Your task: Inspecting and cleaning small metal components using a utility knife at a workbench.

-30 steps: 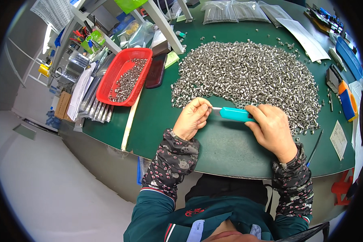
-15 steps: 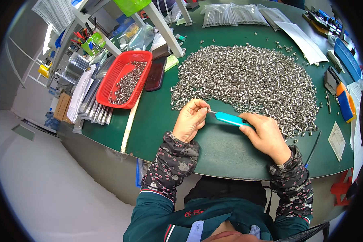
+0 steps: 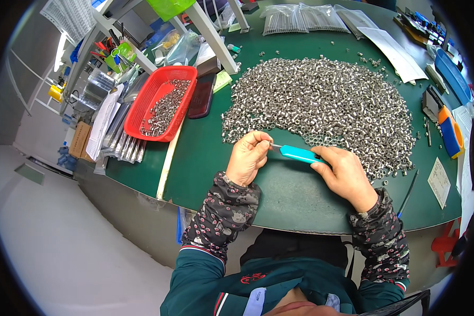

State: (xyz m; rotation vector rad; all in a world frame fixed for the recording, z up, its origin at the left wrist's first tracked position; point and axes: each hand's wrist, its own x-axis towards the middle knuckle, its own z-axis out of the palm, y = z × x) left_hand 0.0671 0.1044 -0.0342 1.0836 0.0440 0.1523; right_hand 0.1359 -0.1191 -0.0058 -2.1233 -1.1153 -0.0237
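Note:
My right hand (image 3: pixel 347 176) is closed around a turquoise utility knife (image 3: pixel 299 154), its short metal blade pointing left. The blade tip meets the fingertips of my left hand (image 3: pixel 249 158), which are pinched together. Between them sits a small metal ring (image 3: pixel 271 142), mostly hidden by the thumb and finger. Just beyond both hands spreads a wide heap of small shiny metal rings (image 3: pixel 321 100) on the green table (image 3: pixel 295 210).
At left stands a red plastic basket (image 3: pixel 133 118) partly filled with metal rings, beside a dark phone-like case (image 3: pixel 201 97). Bagged rods (image 3: pixel 284 21) lie at the far edge. On the right are a pen (image 3: pixel 408 194), a paper tag (image 3: pixel 438 181) and an orange-and-blue tool (image 3: pixel 452 134).
The knife's blade has shifted slightly at the left fingertips, with its flat side showing more. Both hands keep their grips in nearly the same place.

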